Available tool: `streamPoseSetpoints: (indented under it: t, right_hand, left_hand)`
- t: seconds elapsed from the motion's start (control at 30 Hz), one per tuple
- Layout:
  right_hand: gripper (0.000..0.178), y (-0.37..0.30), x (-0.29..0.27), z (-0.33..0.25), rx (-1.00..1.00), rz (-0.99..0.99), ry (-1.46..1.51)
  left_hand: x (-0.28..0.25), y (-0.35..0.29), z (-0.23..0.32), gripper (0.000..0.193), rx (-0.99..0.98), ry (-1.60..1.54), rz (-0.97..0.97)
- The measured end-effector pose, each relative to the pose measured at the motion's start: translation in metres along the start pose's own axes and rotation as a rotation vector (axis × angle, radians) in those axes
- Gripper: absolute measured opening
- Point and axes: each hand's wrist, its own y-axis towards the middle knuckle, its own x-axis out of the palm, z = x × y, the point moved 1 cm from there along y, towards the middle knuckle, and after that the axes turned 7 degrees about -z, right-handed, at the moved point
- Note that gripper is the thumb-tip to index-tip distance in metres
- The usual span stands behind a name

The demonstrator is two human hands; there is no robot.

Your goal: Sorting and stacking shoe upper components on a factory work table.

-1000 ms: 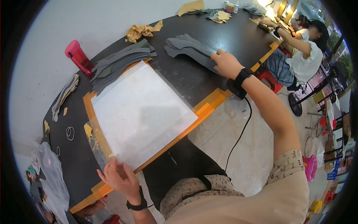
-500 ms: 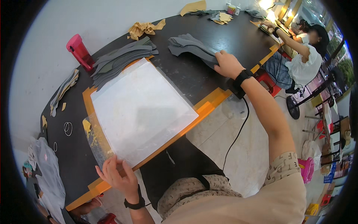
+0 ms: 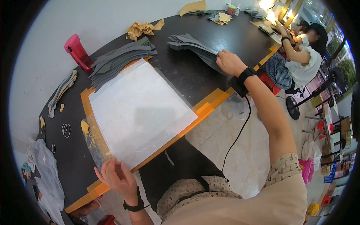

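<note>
My right hand (image 3: 231, 63) pinches the near right end of a stack of grey fabric pieces (image 3: 193, 47), whose layers fan apart at the far left end. Its fingers are closed on the stack's edge. At the table's front edge, my left hand (image 3: 115, 174) holds nothing, its fingers apart by the lower left corner of a white sheet (image 3: 140, 108). The sheet lies under a clear film taped down with orange tape (image 3: 205, 111). A larger pile of grey fabric pieces (image 3: 122, 60) overlaps the sheet's far edge.
A pink bottle (image 3: 78, 52) stands by the wall, near crumpled brown paper (image 3: 144, 29). White rubber bands (image 3: 66, 130) and a plastic bag (image 3: 48, 172) lie at left. A black cable (image 3: 240, 137) hangs near my right wrist. A co-worker (image 3: 302, 60) sits at the far right.
My right hand has lifted and shifted the gripped edge of the fabric stack slightly, and its layers have spread apart more. My left hand stays nearly in place.
</note>
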Motion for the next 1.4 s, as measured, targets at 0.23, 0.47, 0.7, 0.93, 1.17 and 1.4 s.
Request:
streamPoseSetpoints:
  t: [0.23, 0.47, 0.7, 0.93, 1.17, 1.4]
  right_hand:
    - [0.027, 0.002, -0.007, 0.005, 0.079, -0.059, 0.042]
    - [0.023, 0.005, 0.002, 0.009, 0.076, -0.018, 0.106]
    - [0.023, -0.005, 0.004, 0.008, -0.026, 0.3, -0.037]
    - [0.026, -0.006, -0.022, -0.013, 0.144, 0.04, 0.561]
    - [0.019, -0.008, -0.044, -0.022, 0.291, -0.184, 1.265]
    - [0.016, -0.008, -0.043, -0.027, 0.333, -0.283, 1.556]
  left_hand:
    - [-0.004, 0.0, -0.001, 0.022, -0.049, -0.123, -0.029]
    - [-0.018, 0.003, 0.013, 0.023, -0.213, -0.437, 0.089]
    - [-0.01, -0.007, 0.029, 0.023, -0.309, -0.882, 0.029]
    - [-0.008, -0.008, 0.041, 0.021, -0.25, -0.975, -0.09]
    - [-0.003, -0.003, 0.052, 0.026, -0.335, -0.988, -0.093]
    - [0.004, -0.004, 0.053, 0.026, -0.418, -1.159, -0.139]
